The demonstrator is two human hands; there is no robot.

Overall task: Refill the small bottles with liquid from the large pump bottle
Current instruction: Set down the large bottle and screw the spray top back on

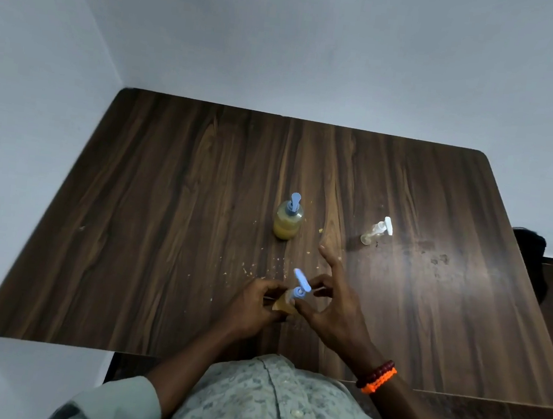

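Gripping the small bottle (287,304) by its amber body, your left hand (251,304) holds it tilted near the table's front edge; your right hand (333,309) pinches thumb and forefinger at the neck under the blue pump head (301,285), other fingers spread wide; whether the cap is being tightened or loosened, I cannot tell. Risk: the bottle leans while holding liquid, so a loose collar could leak onto your fingers; a slick grip could let it slip. The large pump bottle (287,222) stands upright mid-table, well apart; a clear bottle with white pump (376,233) lies tipped to the right, apparently empty. Table (167,198): dark wood-grain laminate, scattered yellowish crumbs or drips near centre, a dull smear at right; pale bare walls, corner at left.
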